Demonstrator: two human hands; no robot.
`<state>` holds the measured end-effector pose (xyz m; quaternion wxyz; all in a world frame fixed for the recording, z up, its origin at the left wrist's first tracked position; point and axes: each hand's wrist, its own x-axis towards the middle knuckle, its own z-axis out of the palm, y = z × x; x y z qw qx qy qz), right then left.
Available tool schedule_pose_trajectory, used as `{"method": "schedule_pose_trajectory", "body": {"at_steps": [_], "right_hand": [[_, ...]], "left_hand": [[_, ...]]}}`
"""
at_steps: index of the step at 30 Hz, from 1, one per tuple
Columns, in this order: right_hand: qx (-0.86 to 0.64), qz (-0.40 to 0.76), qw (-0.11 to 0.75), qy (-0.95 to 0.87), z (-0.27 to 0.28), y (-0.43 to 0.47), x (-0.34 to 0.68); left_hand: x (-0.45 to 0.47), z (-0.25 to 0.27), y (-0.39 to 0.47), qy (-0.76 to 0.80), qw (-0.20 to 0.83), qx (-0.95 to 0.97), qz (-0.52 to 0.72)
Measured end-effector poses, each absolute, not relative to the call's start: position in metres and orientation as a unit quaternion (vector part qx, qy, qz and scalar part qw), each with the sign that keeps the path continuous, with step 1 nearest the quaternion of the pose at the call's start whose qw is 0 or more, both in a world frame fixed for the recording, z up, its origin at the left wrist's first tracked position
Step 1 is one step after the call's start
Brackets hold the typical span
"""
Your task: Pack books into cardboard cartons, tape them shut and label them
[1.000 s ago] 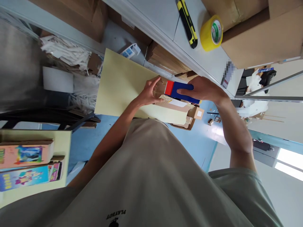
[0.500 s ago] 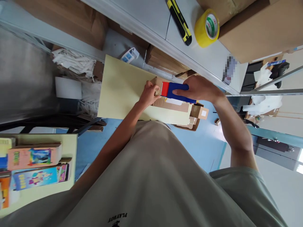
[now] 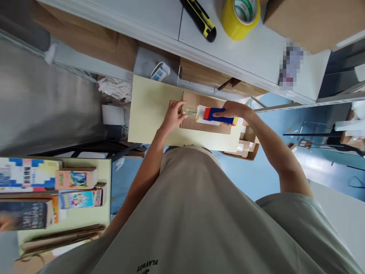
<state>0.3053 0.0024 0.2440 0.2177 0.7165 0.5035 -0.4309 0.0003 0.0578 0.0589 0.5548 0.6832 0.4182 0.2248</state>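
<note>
My right hand (image 3: 232, 109) is closed around a blue and red tape dispenser (image 3: 216, 115), held over the right half of a flat cardboard box (image 3: 194, 99). A strip of clear tape (image 3: 189, 113) runs along the box from its left end towards the dispenser. At that left end, my left hand (image 3: 173, 114) grips the edge, thumb and fingers on either side of the tape. Under the dispenser, a white paper (image 3: 202, 110) lies on the box. The box rests on a pale yellow table (image 3: 151, 110).
On the grey shelf (image 3: 168, 17) ahead are a box cutter (image 3: 201, 21) and a yellow tape roll (image 3: 235, 26). A power strip (image 3: 160, 72) lies behind the table. An open carton (image 3: 251, 152) stands right. Another person's hand (image 3: 8, 221) touches a dark book (image 3: 27, 215) at lower left.
My right hand has drawn the dispenser right along the box, so more clear tape and the white paper show. My left hand stays at the left end. The camera view has shifted.
</note>
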Motion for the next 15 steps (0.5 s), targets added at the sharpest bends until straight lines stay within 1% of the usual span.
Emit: {"method": "schedule_pose_trajectory", "body": {"at_steps": [3,6,9,15], "right_hand": [[0.721,-0.41,0.206,0.519,0.223,-0.005,0.304],[0.721,-0.398,0.19,0.535,0.214,-0.013,0.304],[0.716,-0.393,0.17,0.551,0.209,-0.02,0.306],[0.686,-0.409,0.106,0.592,0.196,-0.021,0.311]], "left_hand": [[0.001,0.062,0.045,0.472,0.56,0.634,0.249],[0.01,0.065,0.03,0.553,0.549,0.56,0.281],[0.024,0.063,0.016,0.616,0.514,0.52,0.293],[0.042,0.056,0.013,0.677,0.451,0.483,0.323]]}}
